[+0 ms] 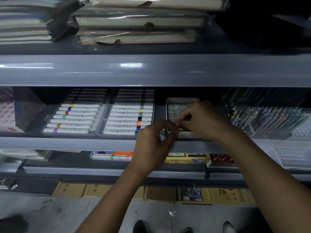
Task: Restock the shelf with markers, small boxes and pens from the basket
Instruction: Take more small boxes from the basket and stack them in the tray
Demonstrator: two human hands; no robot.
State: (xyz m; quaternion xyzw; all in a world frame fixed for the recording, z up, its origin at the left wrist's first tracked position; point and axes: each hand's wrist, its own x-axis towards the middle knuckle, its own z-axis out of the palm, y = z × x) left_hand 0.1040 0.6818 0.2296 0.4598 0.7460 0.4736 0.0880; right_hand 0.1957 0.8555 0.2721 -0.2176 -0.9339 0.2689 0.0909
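Both hands meet at the front of an open grey carton point(182, 100) on the middle shelf point(84, 143). The carton holds small pale boxes point(174, 109). My right hand point(204, 121) reaches over the carton's front, its fingertips pinching a small item that is mostly hidden. My left hand point(154, 142) has curled fingers touching the same spot at the shelf edge. Left of the carton, two clear trays hold white markers with coloured bands: the left tray point(74, 117) and the right tray point(129, 118). Pens point(267, 117) stand in clear racks to the right. The basket is out of view.
A thick grey shelf edge point(151, 69) overhangs the work area, with wrapped notebooks point(136, 21) stacked above. A pink box point(10, 113) stands at far left. Lower shelves hold marker packs point(111, 155) and a crayon box point(186, 159). Cardboard boxes point(158, 193) line the floor.
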